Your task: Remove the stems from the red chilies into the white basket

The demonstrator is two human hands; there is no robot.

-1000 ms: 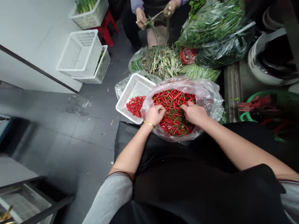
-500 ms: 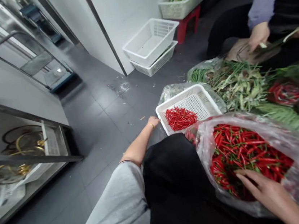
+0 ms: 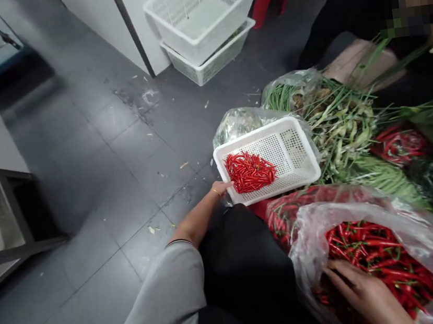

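My left hand (image 3: 224,186) reaches to the near left corner of a white perforated basket (image 3: 293,147) on the floor; its fingers are mostly hidden behind the rim. A small heap of red chillies (image 3: 249,171) lies in the basket's left half. My right hand (image 3: 361,291) rests flat, fingers stretched, inside a clear plastic bag (image 3: 365,217) full of red chillies with green stems (image 3: 386,262) on my lap.
Two stacked white baskets (image 3: 202,16) stand at the back by a white wall. Green stalks and trimmings (image 3: 338,121) and bagged vegetables lie right of the basket. Another person (image 3: 401,29) in dark clothes sits opposite, holding stalks. A metal shelf frame (image 3: 6,219) is at left.
My left hand left the chilli bag and went out to the white basket's corner. My view swung left and down. My right hand stayed in the bag.
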